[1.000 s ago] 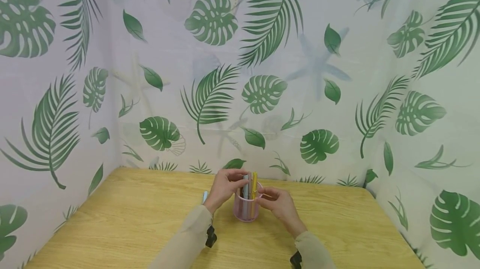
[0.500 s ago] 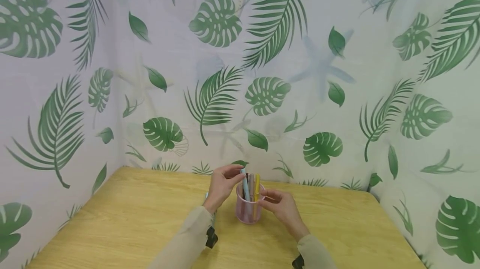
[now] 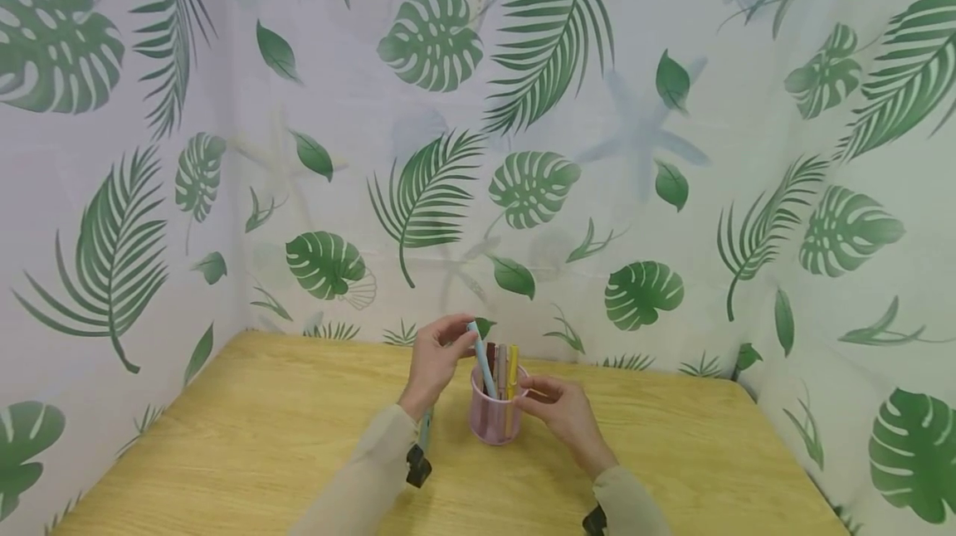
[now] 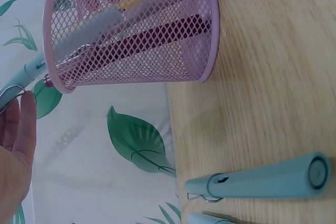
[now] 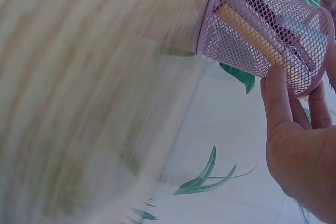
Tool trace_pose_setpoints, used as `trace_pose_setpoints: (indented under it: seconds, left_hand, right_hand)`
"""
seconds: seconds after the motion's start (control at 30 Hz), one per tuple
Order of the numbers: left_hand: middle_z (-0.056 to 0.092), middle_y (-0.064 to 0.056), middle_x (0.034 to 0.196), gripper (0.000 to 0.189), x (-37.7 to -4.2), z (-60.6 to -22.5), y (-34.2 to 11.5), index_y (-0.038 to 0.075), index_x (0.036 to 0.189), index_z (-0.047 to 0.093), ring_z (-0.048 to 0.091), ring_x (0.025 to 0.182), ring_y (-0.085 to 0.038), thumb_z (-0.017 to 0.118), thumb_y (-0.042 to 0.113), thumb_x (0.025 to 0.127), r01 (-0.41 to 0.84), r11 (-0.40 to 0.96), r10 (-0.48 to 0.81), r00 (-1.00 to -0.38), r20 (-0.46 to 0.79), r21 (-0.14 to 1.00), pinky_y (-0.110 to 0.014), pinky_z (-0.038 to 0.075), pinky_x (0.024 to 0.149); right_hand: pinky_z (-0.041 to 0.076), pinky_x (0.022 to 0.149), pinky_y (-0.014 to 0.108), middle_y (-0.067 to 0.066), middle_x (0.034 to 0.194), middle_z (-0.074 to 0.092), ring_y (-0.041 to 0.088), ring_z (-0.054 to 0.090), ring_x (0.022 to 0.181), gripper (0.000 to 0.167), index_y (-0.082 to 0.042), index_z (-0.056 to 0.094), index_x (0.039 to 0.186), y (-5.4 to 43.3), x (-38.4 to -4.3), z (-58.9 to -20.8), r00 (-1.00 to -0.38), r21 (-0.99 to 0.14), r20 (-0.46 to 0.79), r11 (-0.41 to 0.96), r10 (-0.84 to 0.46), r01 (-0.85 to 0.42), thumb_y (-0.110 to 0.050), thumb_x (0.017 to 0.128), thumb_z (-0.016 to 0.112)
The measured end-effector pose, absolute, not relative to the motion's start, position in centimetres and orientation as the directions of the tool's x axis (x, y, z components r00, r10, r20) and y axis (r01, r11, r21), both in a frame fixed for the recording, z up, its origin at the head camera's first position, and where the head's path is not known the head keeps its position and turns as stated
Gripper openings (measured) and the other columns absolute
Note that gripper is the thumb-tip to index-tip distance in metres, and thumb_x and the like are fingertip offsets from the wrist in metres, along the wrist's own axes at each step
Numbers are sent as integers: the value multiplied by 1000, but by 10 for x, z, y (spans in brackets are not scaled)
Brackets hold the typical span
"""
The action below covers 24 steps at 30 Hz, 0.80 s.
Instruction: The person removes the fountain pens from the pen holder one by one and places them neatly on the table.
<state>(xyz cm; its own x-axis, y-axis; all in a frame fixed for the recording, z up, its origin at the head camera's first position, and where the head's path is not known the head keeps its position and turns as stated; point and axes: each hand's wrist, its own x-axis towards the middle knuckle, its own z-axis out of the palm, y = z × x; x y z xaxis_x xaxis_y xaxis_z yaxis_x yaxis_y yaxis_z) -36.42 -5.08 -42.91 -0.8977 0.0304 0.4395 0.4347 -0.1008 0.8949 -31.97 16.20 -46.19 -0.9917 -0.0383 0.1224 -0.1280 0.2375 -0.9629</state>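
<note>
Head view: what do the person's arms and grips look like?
Left sleeve and right sleeve: long, plain, pale beige. Small black boxy unit on the left sleeve's inner side; second black unit by the right. Left grip and right grip: ungloved. No cables visible.

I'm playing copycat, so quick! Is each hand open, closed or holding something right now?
Left hand: closed, pinching a light blue pen near its upper end.
Right hand: closed, holding the pink mesh pen cup near its rim.
</note>
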Motion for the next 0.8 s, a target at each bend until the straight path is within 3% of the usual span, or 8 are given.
trace_pose_setpoints:
  seconds: [0.17, 0.23, 0.4, 0.63, 0.8]
  left_hand:
    - [67, -20, 107, 27, -366, -428, -53, 3, 119, 67, 69, 89, -20, 66, 4, 92, 428, -111, 21, -901, 433, 897, -42, 60, 79]
    - [65, -24, 108, 28, -361, -420, -54, 0, 120, 66, 69, 92, -29, 65, 2, 92, 425, -112, 17, -903, 430, 898, -42, 60, 78]
    - [62, -27, 112, 29, -361, -412, -57, -3, 122, 63, 65, 97, -38, 63, -1, 93, 411, -145, -3, -910, 415, 900, -47, 59, 79]
    - [62, -22, 111, 28, -366, -416, -61, 0, 121, 65, 66, 87, -17, 64, 2, 93, 440, -144, -60, -898, 436, 886, -41, 61, 74]
    - [62, -22, 108, 27, -366, -412, -67, -2, 119, 65, 66, 83, -10, 65, -1, 92, 478, -151, -107, -878, 467, 865, -43, 60, 73]
  right_hand:
    - [54, 95, 41, 15, 128, 65, 33, 63, 117, 27, -3, 72, 109, 162, -320, -462, -994, -966, 104, 234, -30, -108, -12, 84, 78]
    - [54, 95, 41, 15, 128, 65, 33, 63, 117, 28, -3, 72, 110, 162, -320, -462, -995, -966, 101, 236, -28, -104, -11, 84, 78]
    - [54, 96, 40, 14, 128, 65, 33, 63, 117, 28, -3, 72, 110, 163, -321, -460, -994, -964, 104, 242, -31, -108, -11, 84, 78]
    - [54, 95, 43, 17, 128, 64, 34, 64, 115, 30, -2, 71, 111, 162, -319, -459, -994, -961, 105, 255, -28, -109, -12, 83, 78]
    - [54, 95, 44, 19, 128, 64, 35, 64, 115, 31, 0, 71, 112, 161, -317, -458, -994, -965, 106, 239, -28, -110, -9, 83, 77]
